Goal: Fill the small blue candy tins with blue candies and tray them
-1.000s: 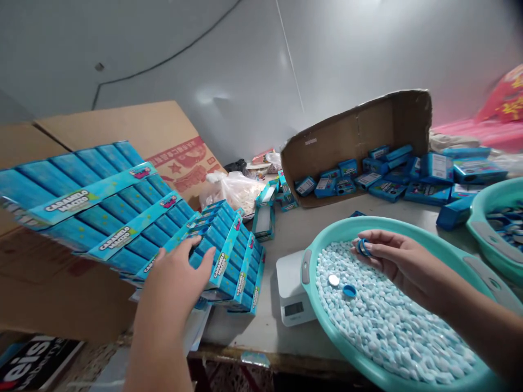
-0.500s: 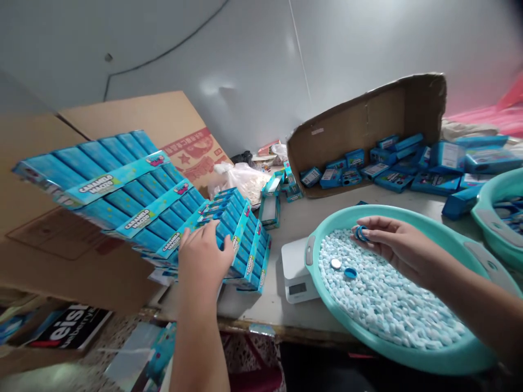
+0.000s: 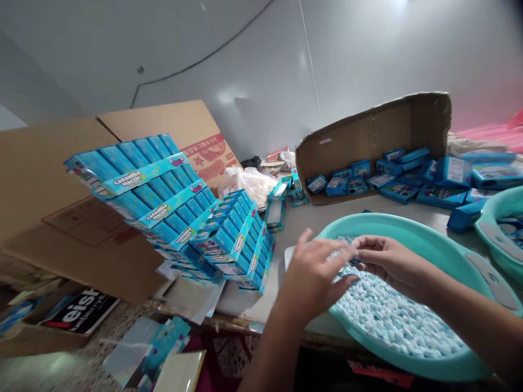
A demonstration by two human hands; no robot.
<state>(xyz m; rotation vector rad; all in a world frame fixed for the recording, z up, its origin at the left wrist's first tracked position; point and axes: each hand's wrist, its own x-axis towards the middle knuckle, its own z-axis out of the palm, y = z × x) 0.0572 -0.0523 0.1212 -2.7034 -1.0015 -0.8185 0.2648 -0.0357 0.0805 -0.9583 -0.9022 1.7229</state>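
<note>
While stacked blue boxes (image 3: pixel 157 190) stand at the left on the counter (image 3: pixel 300 220), the left hand (image 3: pixel 312 277) reaches in to their right with its fingers loosely parted and its thumb apart, the blurred tips so near the small blue piece (image 3: pixel 355 261) that whether they touch it cannot be told. Just beyond, the right hand (image 3: pixel 388 267) has its fingers bent, thumb and forefinger pinching that mostly hidden piece above the pale pellets (image 3: pixel 396 316) toward the left side of the teal basin (image 3: pixel 433 234).
</note>
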